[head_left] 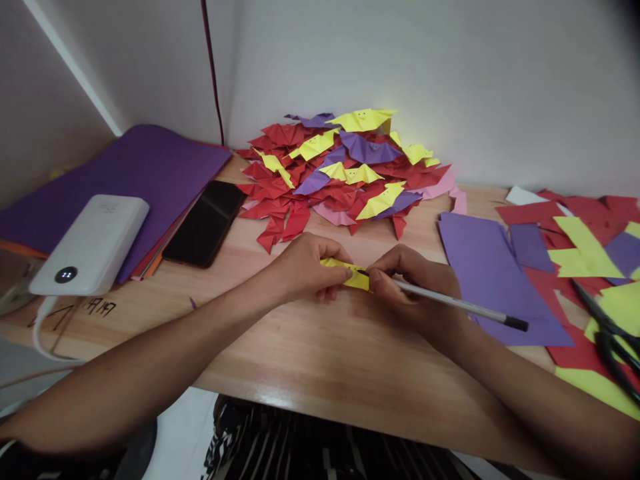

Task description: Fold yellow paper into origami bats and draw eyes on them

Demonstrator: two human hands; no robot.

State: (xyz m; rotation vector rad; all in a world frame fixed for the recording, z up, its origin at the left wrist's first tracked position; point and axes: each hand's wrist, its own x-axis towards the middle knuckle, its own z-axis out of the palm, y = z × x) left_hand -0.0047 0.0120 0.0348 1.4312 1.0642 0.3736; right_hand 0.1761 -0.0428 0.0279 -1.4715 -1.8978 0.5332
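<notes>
Near the middle of the table, my left hand pinches a small folded yellow paper piece between thumb and fingers. My right hand grips a pen with a pale barrel and a black end cap that points right. The pen's dark tip touches or nearly touches the yellow paper, where small dark marks show. Just behind the hands lies a heap of folded bat-like paper shapes in red, yellow, purple and pink, several with small drawn faces.
Left on the wooden table are purple sheets, a white power bank with a cable, and a black phone. At right lie purple paper, coloured scraps and black-handled scissors. A wall stands behind.
</notes>
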